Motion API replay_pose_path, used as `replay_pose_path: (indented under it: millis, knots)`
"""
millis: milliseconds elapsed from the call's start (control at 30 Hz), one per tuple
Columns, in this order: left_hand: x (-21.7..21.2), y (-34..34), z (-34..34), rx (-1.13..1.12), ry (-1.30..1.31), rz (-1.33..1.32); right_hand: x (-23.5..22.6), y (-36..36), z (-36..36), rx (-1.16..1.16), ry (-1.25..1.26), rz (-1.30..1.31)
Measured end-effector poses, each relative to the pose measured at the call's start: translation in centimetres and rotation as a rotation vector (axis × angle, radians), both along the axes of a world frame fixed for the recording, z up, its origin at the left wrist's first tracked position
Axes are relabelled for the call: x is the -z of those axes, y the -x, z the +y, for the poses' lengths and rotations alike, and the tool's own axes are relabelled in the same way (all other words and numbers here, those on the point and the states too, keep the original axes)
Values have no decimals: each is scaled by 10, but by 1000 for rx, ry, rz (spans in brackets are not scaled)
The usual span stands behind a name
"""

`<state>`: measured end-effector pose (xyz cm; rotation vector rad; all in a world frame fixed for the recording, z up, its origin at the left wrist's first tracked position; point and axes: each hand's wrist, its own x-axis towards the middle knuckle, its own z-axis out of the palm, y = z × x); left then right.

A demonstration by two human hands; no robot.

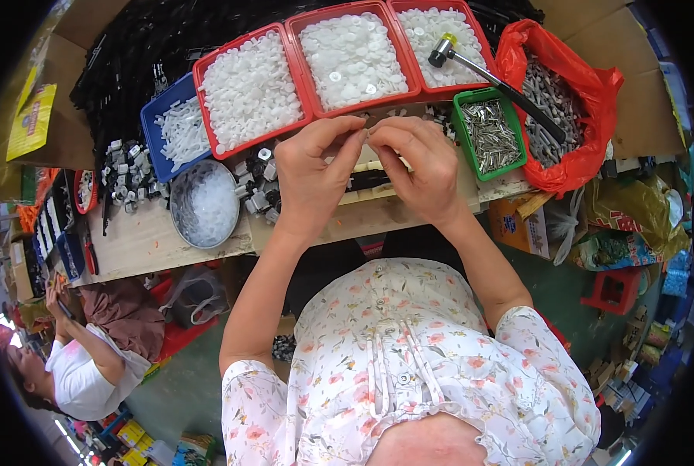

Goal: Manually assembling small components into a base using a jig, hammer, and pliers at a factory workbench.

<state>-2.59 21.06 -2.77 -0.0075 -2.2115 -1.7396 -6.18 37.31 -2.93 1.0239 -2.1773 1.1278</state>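
Note:
My left hand (314, 177) and my right hand (425, 172) are raised over the table's near edge, fingertips almost meeting. Thumb and forefinger are pinched together on both. Whatever lies between them is too small to make out. Below the hands is a pale block (355, 197) with a black piece (369, 179) along it, partly hidden by my fingers. Just beyond my fingertips stands the middle red tray (362, 103), filled with flat white plastic discs. To the right of my right hand is a green basket (475, 96) of slim metal pins.
Small white parts fill the left red tray (201, 78) and right red tray (487, 39). A mallet (510, 95) lies across the right tray and a red bag (609, 93) of metal parts. Left are a blue tray (150, 128), a round bowl (178, 213) and a seated person (91, 365).

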Motion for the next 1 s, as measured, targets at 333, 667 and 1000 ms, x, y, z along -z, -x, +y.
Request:
replay_pose_path:
  millis: [333, 667, 1000]
  knots:
    - [0, -10, -4, 115, -469, -273, 14, -4, 3, -23, 120, -41]
    - [14, -25, 5, 43, -218, -106, 13, -7, 13, -128, 210, -382]
    - [16, -44, -10, 44, 242, 17, 25, -17, 11, -180, 48, -436]
